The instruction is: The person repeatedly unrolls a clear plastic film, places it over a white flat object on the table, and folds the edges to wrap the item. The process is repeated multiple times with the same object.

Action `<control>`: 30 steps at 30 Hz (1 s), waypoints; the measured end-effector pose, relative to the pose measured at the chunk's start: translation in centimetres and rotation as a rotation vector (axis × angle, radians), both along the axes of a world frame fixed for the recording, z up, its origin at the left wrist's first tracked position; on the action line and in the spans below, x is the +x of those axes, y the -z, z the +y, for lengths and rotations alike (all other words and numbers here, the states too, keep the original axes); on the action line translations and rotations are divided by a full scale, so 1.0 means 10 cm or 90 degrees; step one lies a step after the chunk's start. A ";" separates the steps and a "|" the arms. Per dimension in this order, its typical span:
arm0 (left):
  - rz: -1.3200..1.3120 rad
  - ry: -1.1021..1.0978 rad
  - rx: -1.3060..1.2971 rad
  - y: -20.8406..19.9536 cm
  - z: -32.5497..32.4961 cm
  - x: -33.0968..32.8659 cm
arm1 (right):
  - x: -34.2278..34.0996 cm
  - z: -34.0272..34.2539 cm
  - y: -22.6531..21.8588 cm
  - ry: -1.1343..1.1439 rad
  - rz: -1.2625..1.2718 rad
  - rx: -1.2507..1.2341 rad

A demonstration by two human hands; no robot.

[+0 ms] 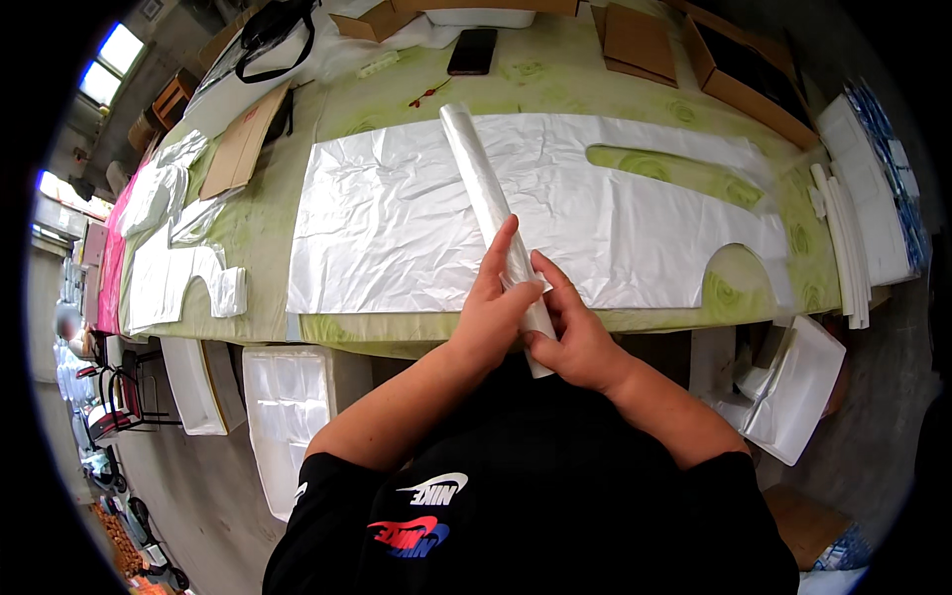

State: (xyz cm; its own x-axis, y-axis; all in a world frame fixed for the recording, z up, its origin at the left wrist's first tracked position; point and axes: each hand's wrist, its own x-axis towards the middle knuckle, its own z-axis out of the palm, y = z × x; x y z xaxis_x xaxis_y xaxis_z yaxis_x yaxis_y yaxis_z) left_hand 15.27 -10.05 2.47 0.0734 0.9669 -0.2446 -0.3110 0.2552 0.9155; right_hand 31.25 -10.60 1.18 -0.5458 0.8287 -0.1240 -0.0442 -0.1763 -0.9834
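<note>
The flat sheet (377, 218) lies across the middle of the surface (540, 87), with the roll (474, 174) slanting over it from the hands (488, 307) at its near edge, and the phone (472, 52) behind it. To the left of the sheet are the folded sheets (167, 285), with the cardboard piece (238, 144) behind them; at the far right sits the open box (756, 111), and nearer, at the right end, the tubes (844, 248). Below the near edge, two bins (201, 387) stand left of the person, another bin (805, 397) right.
</note>
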 end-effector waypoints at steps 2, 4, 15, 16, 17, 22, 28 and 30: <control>-0.239 -0.015 -0.008 0.04 0.00 -0.06 | 0.08 -0.01 -0.07 -0.014 0.009 -0.045; -0.378 -0.075 0.014 0.10 0.06 -0.10 | 0.13 0.00 0.00 -0.012 0.052 -0.008; -0.072 -0.160 0.040 0.04 0.19 0.19 | 0.09 -0.04 -0.04 0.001 -0.072 0.137; -0.063 -0.149 0.031 0.07 0.19 0.20 | 0.10 -0.05 -0.02 0.011 -0.093 0.179; -0.052 -0.140 0.026 0.09 0.20 0.19 | 0.10 -0.04 -0.03 0.023 -0.104 0.236; 0.174 -0.133 0.201 0.30 0.23 0.20 | 0.15 -0.02 -0.10 0.014 -0.192 0.269; 0.353 0.025 0.340 0.22 0.62 0.06 | 0.29 -0.02 -0.06 0.024 -0.230 0.236; 0.258 -0.027 0.350 0.21 0.91 -0.03 | 0.39 -0.07 -0.08 0.035 -0.258 0.220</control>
State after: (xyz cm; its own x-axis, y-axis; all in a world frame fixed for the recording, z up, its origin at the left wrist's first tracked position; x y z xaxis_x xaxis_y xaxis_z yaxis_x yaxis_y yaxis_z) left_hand 14.95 -0.96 0.37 0.0390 0.9582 0.2833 0.0837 -0.2857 0.9547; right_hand 35.12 -11.34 2.02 -0.4659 0.8843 -0.0305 0.3514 0.1532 -0.9236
